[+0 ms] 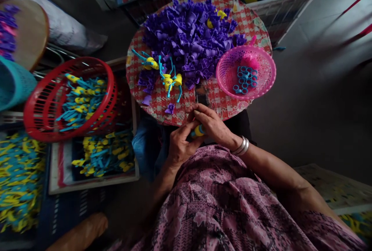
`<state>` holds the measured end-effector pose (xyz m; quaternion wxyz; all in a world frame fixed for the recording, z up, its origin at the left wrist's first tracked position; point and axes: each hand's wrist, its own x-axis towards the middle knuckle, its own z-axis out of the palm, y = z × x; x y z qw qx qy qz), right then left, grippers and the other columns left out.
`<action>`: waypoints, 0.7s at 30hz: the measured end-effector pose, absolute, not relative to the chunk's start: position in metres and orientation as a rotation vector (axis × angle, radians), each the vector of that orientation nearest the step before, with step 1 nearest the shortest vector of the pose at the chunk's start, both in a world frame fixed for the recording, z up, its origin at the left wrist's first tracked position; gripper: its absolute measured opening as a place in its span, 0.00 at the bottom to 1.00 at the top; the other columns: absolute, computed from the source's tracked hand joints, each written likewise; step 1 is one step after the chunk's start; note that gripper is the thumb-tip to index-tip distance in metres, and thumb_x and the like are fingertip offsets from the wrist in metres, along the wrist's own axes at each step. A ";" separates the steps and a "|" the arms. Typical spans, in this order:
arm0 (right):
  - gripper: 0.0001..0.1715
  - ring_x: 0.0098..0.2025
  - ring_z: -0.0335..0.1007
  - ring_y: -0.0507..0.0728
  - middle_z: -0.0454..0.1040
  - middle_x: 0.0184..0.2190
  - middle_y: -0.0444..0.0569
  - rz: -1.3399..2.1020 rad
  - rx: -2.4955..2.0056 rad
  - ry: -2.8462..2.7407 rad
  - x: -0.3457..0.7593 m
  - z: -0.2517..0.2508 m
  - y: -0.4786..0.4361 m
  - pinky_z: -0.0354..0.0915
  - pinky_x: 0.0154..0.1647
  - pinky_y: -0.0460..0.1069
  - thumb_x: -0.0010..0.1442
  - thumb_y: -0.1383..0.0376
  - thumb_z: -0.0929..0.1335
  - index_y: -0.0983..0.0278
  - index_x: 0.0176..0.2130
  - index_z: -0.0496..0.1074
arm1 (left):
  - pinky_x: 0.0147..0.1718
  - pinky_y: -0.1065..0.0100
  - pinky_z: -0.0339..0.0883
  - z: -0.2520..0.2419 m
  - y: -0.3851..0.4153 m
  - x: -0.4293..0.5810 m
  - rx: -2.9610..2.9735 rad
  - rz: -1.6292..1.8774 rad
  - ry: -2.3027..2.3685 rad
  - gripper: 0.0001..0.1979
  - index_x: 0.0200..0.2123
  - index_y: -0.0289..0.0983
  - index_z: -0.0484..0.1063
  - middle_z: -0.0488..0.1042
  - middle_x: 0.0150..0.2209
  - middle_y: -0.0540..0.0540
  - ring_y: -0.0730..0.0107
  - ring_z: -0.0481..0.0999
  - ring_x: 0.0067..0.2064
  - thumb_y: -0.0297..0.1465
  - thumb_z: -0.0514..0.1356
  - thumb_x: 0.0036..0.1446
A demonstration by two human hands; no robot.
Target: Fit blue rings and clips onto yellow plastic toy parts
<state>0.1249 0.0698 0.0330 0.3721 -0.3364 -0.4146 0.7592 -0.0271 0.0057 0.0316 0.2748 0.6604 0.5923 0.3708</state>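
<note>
My left hand [180, 142] is closed around a small yellow-and-teal plastic toy part [198, 131], low in front of the round table's near edge. My right hand [216, 127], with a silver bangle at the wrist, closes over the same part from above, its fingertips meeting the left fingers. Most of the part is hidden by the hands. Just beyond my fingers lies a loose purple plastic piece [170, 108]. Several yellow bodies with teal limbs [167, 82] rest on the table, in front of a large heap of purple pieces [188, 33].
A pink mesh basket [223, 88] holding teal rings stands at the right of the checked tabletop [135, 68]. To the left, a red basket [37, 119] contains yellow-and-teal parts, and a crate [93, 186] below holds more. A white crate [293, 10] stands behind the table.
</note>
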 end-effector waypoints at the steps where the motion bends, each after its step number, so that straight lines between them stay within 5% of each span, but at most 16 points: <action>1: 0.12 0.38 0.74 0.54 0.78 0.39 0.45 1.946 -0.831 -1.049 0.125 0.032 0.068 0.75 0.41 0.48 0.70 0.55 0.69 0.59 0.46 0.75 | 0.47 0.61 0.81 0.030 0.005 -0.028 1.802 0.999 1.582 0.18 0.48 0.40 0.85 0.88 0.43 0.41 0.54 0.88 0.44 0.43 0.73 0.57; 10: 0.24 0.40 0.77 0.55 0.79 0.41 0.47 1.978 -0.858 -0.836 0.118 0.008 0.066 0.76 0.44 0.50 0.70 0.42 0.68 0.59 0.45 0.74 | 0.52 0.59 0.80 0.020 0.008 -0.023 1.625 0.997 1.601 0.20 0.49 0.40 0.85 0.88 0.47 0.41 0.53 0.87 0.48 0.44 0.73 0.57; 15: 0.34 0.37 0.77 0.55 0.81 0.39 0.49 1.986 -0.989 -0.781 0.129 0.004 0.075 0.75 0.39 0.51 0.68 0.33 0.66 0.60 0.44 0.75 | 0.41 0.60 0.82 0.017 0.008 -0.027 1.250 1.031 1.514 0.24 0.49 0.39 0.84 0.86 0.41 0.43 0.58 0.84 0.40 0.47 0.74 0.55; 21: 0.25 0.38 0.74 0.54 0.79 0.37 0.45 1.584 -0.990 -0.934 0.141 0.027 0.059 0.72 0.42 0.49 0.69 0.41 0.70 0.59 0.42 0.74 | 0.33 0.64 0.79 0.022 0.008 -0.023 1.132 1.070 1.487 0.22 0.43 0.40 0.83 0.82 0.33 0.49 0.65 0.79 0.32 0.46 0.78 0.49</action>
